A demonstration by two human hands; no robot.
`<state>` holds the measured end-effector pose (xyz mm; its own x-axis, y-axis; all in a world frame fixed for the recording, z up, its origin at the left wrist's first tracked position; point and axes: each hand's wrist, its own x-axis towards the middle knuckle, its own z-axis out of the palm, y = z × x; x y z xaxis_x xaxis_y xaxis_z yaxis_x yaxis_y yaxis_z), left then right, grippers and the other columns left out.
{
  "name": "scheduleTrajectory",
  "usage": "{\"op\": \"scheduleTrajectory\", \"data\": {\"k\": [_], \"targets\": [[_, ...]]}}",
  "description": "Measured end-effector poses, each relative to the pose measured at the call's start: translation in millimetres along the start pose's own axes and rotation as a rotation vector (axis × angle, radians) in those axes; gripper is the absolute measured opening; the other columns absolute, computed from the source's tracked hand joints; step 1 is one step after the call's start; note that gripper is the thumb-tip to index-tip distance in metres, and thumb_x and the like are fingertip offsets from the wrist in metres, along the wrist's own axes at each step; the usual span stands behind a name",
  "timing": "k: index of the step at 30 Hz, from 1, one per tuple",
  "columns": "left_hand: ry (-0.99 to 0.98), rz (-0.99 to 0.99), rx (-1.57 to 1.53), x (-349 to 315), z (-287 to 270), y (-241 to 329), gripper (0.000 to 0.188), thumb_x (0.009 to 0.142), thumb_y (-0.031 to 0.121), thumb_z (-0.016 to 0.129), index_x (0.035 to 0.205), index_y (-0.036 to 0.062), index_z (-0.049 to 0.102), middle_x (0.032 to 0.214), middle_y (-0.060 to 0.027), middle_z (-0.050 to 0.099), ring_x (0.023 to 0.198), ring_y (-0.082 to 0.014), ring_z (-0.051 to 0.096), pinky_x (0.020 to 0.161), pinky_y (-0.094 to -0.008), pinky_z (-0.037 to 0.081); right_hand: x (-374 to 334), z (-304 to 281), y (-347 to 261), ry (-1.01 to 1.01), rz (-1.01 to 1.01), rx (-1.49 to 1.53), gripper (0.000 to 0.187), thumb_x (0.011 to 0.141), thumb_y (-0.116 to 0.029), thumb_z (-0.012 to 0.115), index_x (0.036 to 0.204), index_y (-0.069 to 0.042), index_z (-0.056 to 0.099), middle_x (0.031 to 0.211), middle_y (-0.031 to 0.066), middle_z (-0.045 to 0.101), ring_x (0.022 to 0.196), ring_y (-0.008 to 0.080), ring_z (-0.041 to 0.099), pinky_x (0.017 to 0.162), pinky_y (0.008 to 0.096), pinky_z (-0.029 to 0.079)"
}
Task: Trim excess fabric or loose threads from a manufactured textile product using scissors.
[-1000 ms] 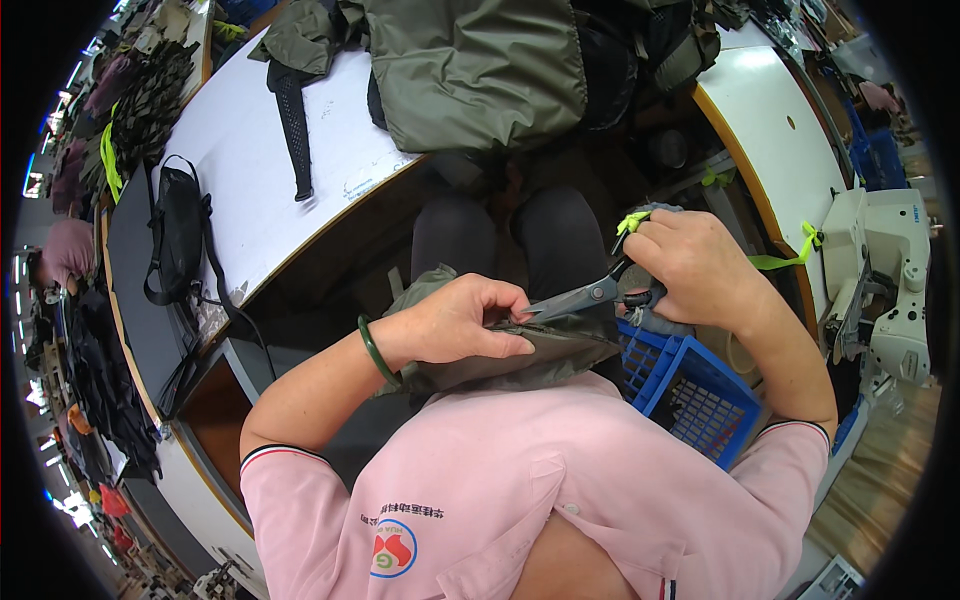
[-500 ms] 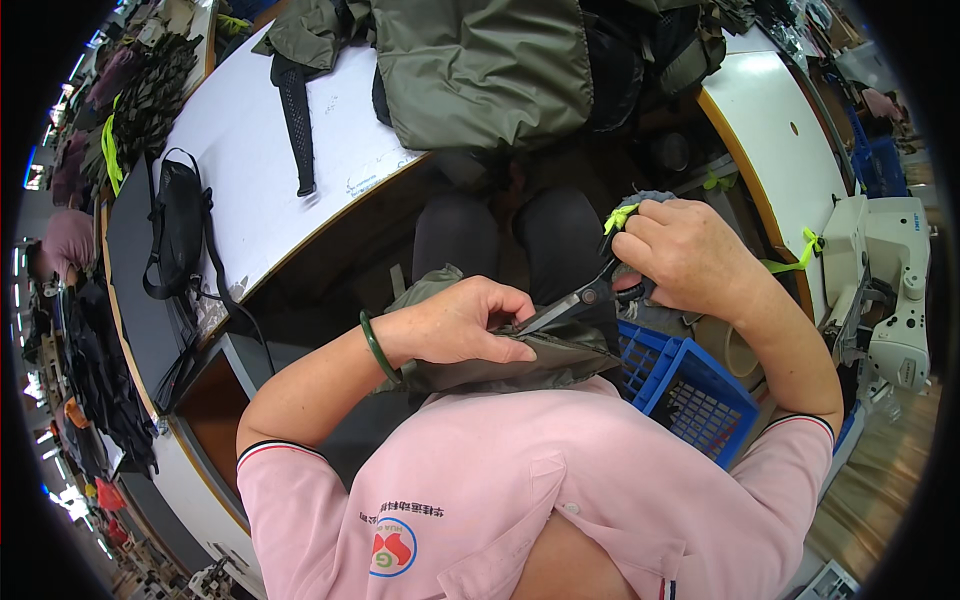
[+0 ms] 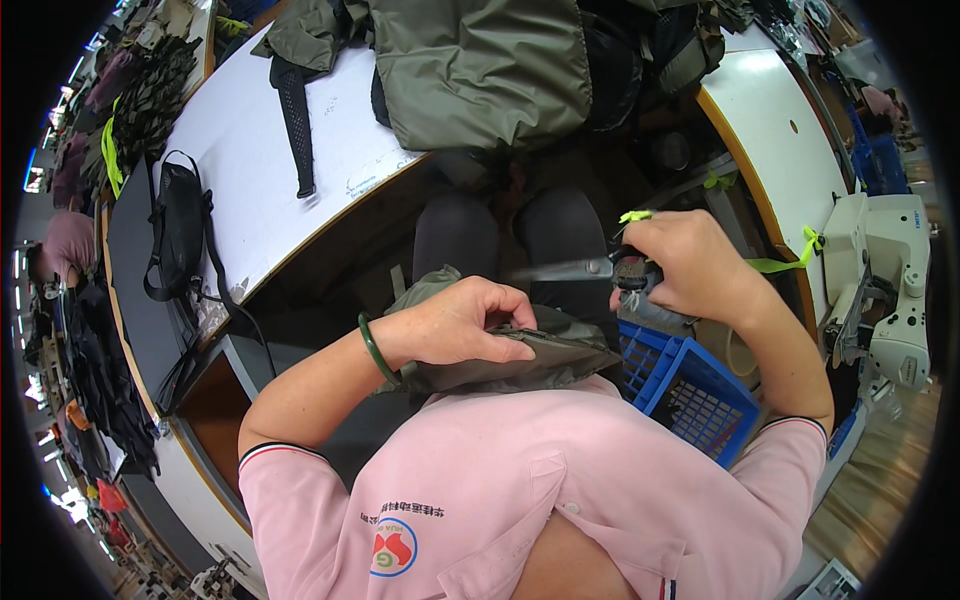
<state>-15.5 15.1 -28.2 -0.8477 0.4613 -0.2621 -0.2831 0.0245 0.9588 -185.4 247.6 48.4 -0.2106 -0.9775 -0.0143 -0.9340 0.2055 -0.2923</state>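
My left hand (image 3: pixel 462 322), a green bangle at its wrist, pinches the edge of an olive-green fabric piece (image 3: pixel 520 362) that lies across my lap. In my right hand (image 3: pixel 690 262) is a pair of scissors (image 3: pixel 575 270), its handles wrapped in grey cloth with a neon-yellow strip. The fingers curl round the handles. The blades point left above my thighs, blurred by motion, a little beyond the fabric and apart from it. Part of the fabric's edge is hidden under my left fingers.
A blue plastic basket (image 3: pixel 690 395) stands by my right side. Ahead, olive-green bags (image 3: pixel 485 75) lie over the edge of a white table (image 3: pixel 350 130). A black pouch with straps (image 3: pixel 178 225) rests at the left. White sewing machine (image 3: pixel 898 290) at the far right.
The scissors have lifted off the fabric's edge and swung away from me, their blades now nearly level. My right hand has turned with them. My left hand keeps its hold in place.
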Motion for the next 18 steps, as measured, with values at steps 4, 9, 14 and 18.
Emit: {"op": "scheduleTrajectory", "data": {"k": [4, 9, 14, 18], "targets": [[0.035, -0.047, -0.07, 0, 3, 5, 0.019, 0.083, 0.013, 0.077, 0.092, 0.0008, 0.066, 0.081, 0.0016, 0.061, 0.073, -0.0052, 0.051, 0.066, -0.0232, 0.044, 1, 24, -26, -0.149, 0.299, 0.766, 0.044, 0.067, -0.019, 0.09, 0.089, -0.001, 0.057, 0.079, 0.0106, 0.06, 0.071, 0.0206, 0.06, 0.064, 0.0318, 0.047], [0.18, 0.277, 0.371, -11, -9, 14, 0.029, 0.081, 0.018, 0.079, 0.092, -0.0032, 0.062, 0.094, -0.0114, 0.064, 0.082, -0.0214, 0.062, 0.073, -0.0317, 0.05, -1, 31, -38, -0.267, 0.22, 0.829, 0.022, 0.073, 0.003, 0.066, 0.092, -0.001, 0.057, 0.082, 0.0136, 0.06, 0.075, 0.0273, 0.058, 0.07, 0.0339, 0.047], [0.321, 0.258, 0.771, -35, -33, 9, 0.014, 0.082, 0.011, 0.073, 0.091, 0.0036, 0.065, 0.091, -0.0101, 0.061, 0.089, -0.0293, 0.06, 0.077, -0.0373, 0.051, -7, 24, -33, -0.236, 0.179, 0.756, 0.024, 0.068, 0.005, 0.064, 0.091, 0.0, 0.057, 0.081, 0.0135, 0.059, 0.074, 0.0325, 0.056, 0.069, 0.035, 0.046], [0.298, 0.079, 0.768, -47, -30, 16, 0.014, 0.08, 0.011, 0.074, 0.09, 0.006, 0.065, 0.092, -0.0071, 0.06, 0.09, -0.0295, 0.06, 0.079, -0.0379, 0.05, -13, 25, -34, -0.229, 0.169, 0.761, 0.026, 0.066, 0.006, 0.064, 0.09, 0.0, 0.057, 0.081, 0.0142, 0.059, 0.076, 0.0352, 0.057, 0.068, 0.0362, 0.047]]}}
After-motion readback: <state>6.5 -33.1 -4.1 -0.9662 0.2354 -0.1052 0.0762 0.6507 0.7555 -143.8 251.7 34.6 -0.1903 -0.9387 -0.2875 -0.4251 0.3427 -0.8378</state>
